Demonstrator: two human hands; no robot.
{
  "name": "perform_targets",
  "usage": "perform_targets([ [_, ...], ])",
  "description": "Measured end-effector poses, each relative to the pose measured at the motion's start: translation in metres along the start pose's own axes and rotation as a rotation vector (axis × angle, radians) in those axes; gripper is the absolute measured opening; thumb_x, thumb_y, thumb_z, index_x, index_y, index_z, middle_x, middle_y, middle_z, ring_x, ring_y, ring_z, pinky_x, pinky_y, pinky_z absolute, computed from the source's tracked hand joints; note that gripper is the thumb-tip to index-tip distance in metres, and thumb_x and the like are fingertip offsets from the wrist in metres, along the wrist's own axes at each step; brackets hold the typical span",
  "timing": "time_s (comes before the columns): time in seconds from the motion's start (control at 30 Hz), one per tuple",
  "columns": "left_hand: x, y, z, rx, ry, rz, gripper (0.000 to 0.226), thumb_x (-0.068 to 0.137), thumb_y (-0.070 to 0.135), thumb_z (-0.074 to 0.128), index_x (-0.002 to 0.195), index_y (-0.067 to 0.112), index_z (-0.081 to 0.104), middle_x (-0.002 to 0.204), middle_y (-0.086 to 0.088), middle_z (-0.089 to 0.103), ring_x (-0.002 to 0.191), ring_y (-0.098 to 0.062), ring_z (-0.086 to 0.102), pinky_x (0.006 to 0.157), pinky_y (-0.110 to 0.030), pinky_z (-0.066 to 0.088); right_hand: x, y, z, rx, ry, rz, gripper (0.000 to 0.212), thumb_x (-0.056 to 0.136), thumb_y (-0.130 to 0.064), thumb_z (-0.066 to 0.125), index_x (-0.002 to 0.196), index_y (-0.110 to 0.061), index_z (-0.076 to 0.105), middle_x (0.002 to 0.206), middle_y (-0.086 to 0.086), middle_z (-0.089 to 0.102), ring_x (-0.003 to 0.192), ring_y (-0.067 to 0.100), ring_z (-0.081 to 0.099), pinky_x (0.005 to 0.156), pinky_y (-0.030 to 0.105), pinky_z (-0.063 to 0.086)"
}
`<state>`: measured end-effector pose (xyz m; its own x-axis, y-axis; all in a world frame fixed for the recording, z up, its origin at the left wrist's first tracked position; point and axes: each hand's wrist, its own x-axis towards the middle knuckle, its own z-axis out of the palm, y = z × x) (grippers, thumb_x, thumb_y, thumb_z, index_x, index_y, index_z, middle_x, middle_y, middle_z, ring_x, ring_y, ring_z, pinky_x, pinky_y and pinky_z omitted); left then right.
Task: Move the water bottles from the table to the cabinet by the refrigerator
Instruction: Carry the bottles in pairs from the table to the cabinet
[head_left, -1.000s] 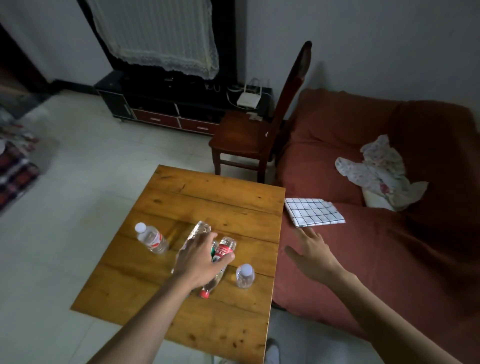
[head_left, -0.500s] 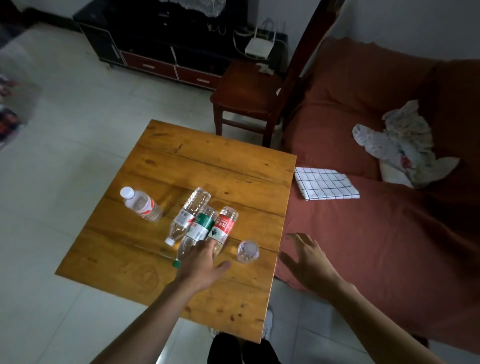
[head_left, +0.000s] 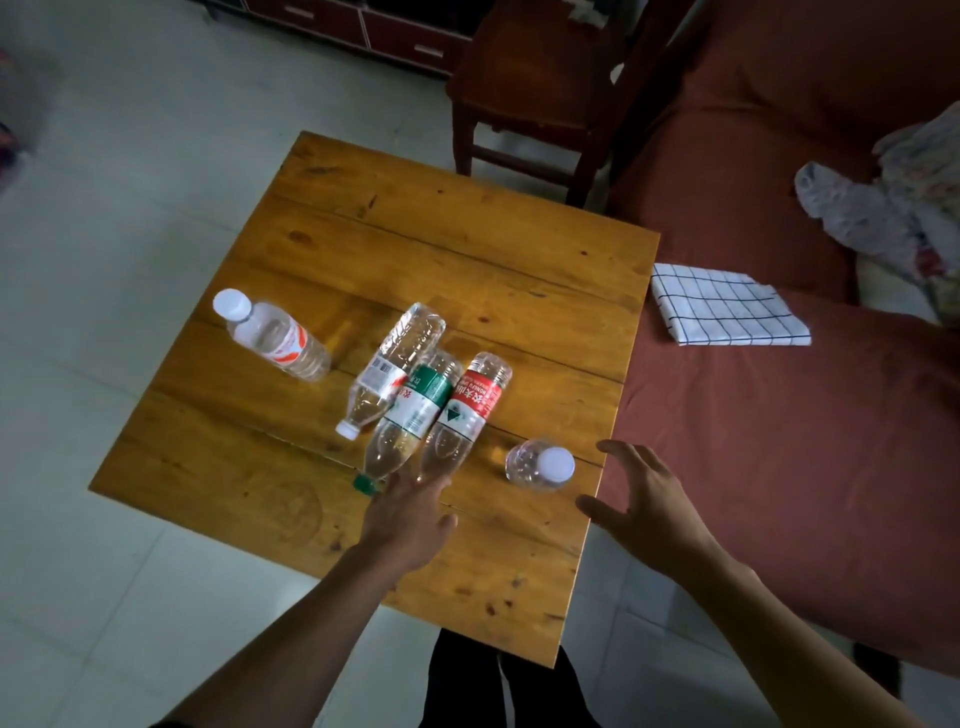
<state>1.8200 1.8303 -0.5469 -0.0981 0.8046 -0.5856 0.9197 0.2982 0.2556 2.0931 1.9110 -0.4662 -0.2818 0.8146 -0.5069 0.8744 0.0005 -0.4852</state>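
1. Five water bottles are all on the wooden table (head_left: 467, 249). Three lie side by side in a tight fan near its middle: a white-labelled bottle (head_left: 389, 371), a green-labelled bottle (head_left: 413, 415) and a red-labelled bottle (head_left: 465, 410). Their caps point toward the person at about 7 o'clock, which looks like a gathering meant to let one hand take several necks at once.
2. A fourth bottle (head_left: 275, 338) stands or leans apart at about 10 o'clock from the fan, its white cap tipped toward the table's far left edge.
3. A fifth, upright bottle (head_left: 540, 465) stands at 4 o'clock from the fan, seen almost from above, just inside the table's right edge.
4. The left hand (head_left: 410, 519) sits at 6 o'clock from the fan, its fingers reaching to the neck ends of the green and red bottles; whether they curl round a neck is hidden beneath the hand, so I cannot tell its grip.
5. The right hand (head_left: 644, 509) hovers spread and empty at 4 o'clock from the upright bottle, near but not touching, probably poised to take it.
6. Beyond the table, at 3 o'clock, a checked cloth (head_left: 722, 306) lies on the red sofa (head_left: 779, 441); a wooden chair (head_left: 535, 88) stands at 12 o'clock. No cabinet or refrigerator is in view, so nothing has been carried yet, I judge.
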Motion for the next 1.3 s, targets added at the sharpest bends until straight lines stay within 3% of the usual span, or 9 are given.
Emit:
perform_targets([
  [0.33, 0.008, -0.007, 0.021, -0.076, 0.106, 0.084, 0.031, 0.093, 0.03, 0.062, 0.124, 0.026, 0.059, 0.13, -0.002, 0.048, 0.113, -0.013, 0.051, 0.091, -0.024, 0.048, 0.004, 0.008, 0.01, -0.046, -0.023, -0.003, 0.072, 0.086, -0.046, 0.07, 0.145, -0.019, 0.04, 0.148, 0.008, 0.045, 0.133, 0.027, 0.045, 0.105, 0.045, 0.044],
  [0.5, 0.008, 0.003, 0.003, -0.145, 0.192, 0.047, 0.029, 0.092, 0.026, 0.065, 0.121, 0.02, 0.064, 0.123, -0.003, 0.059, 0.108, -0.016, 0.058, 0.088, -0.03, 0.055, 0.005, 0.001, 0.005, -0.036, -0.032, 0.005, 0.068, 0.089, -0.046, 0.067, 0.145, -0.018, 0.041, 0.149, 0.009, 0.045, 0.134, 0.027, 0.044, 0.106, 0.043, 0.043],
  [0.67, 0.007, 0.004, 0.009, -0.076, 0.045, 0.049, 0.047, 0.091, 0.041, 0.063, 0.136, 0.029, 0.053, 0.138, -0.006, 0.047, 0.124, -0.02, 0.047, 0.099, -0.034, 0.045, 0.002, 0.001, 0.008, -0.029, -0.031, 0.001, 0.066, 0.09, -0.046, 0.066, 0.144, -0.018, 0.042, 0.148, 0.009, 0.046, 0.132, 0.027, 0.045, 0.105, 0.043, 0.044],
  [0.77, 0.008, -0.001, 0.017, -0.01, -0.024, 0.075, 0.05, 0.093, 0.039, 0.063, 0.139, 0.027, 0.05, 0.141, -0.006, 0.047, 0.129, -0.021, 0.045, 0.104, -0.035, 0.043, 0.001, 0.005, 0.013, -0.035, -0.047, 0.02, 0.065, 0.09, -0.046, 0.065, 0.144, -0.018, 0.042, 0.148, 0.009, 0.045, 0.132, 0.027, 0.045, 0.105, 0.043, 0.044],
  [0.9, 0.008, 0.0, 0.013, -0.116, 0.022, 0.071, 0.022, 0.093, 0.029, 0.063, 0.114, 0.022, 0.064, 0.124, -0.005, 0.056, 0.107, -0.015, 0.054, 0.088, -0.027, 0.049, -0.001, 0.007, 0.017, -0.028, -0.065, 0.041, 0.065, 0.09, -0.044, 0.066, 0.144, -0.018, 0.042, 0.148, 0.009, 0.045, 0.133, 0.026, 0.045, 0.106, 0.044, 0.043],
  [1.0, 0.001, 0.003, -0.003, -0.118, 0.093, 0.108, 0.006, 0.092, 0.029, 0.063, 0.095, 0.024, 0.061, 0.104, 0.0, 0.058, 0.09, -0.011, 0.052, 0.074, -0.022, 0.048, -0.002, 0.005, 0.012, -0.039, -0.061, 0.028, 0.065, 0.09, -0.046, 0.065, 0.144, -0.017, 0.042, 0.148, 0.01, 0.045, 0.133, 0.027, 0.044, 0.106, 0.043, 0.043],
  [1.07, -0.005, 0.005, -0.02, -0.113, 0.134, 0.159, 0.006, 0.093, 0.029, 0.062, 0.094, 0.026, 0.057, 0.101, 0.002, 0.055, 0.09, -0.012, 0.051, 0.071, -0.023, 0.046, 0.0, 0.0, 0.004, -0.038, -0.048, 0.022, 0.064, 0.091, -0.046, 0.064, 0.144, -0.017, 0.042, 0.148, 0.01, 0.046, 0.133, 0.027, 0.044, 0.105, 0.043, 0.043],
  [1.2, -0.015, 0.022, -0.07, -0.096, 0.207, 0.219, 0.014, 0.094, 0.032, 0.059, 0.104, 0.034, 0.049, 0.109, 0.001, 0.052, 0.098, -0.019, 0.052, 0.082, -0.037, 0.051, -0.002, -0.014, -0.019, -0.005, 0.01, -0.01, 0.062, 0.091, -0.044, 0.065, 0.142, -0.016, 0.044, 0.145, 0.011, 0.048, 0.132, 0.028, 0.046, 0.104, 0.041, 0.043],
  [1.3, -0.003, 0.032, -0.092, -0.077, 0.299, 0.258, 0.021, 0.093, 0.029, 0.061, 0.106, 0.035, 0.045, 0.111, -0.003, 0.052, 0.093, -0.022, 0.055, 0.069, -0.036, 0.056, 0.003, -0.017, -0.023, 0.003, 0.013, -0.01, 0.062, 0.09, -0.044, 0.065, 0.142, -0.016, 0.044, 0.144, 0.012, 0.049, 0.13, 0.028, 0.047, 0.103, 0.043, 0.045],
])
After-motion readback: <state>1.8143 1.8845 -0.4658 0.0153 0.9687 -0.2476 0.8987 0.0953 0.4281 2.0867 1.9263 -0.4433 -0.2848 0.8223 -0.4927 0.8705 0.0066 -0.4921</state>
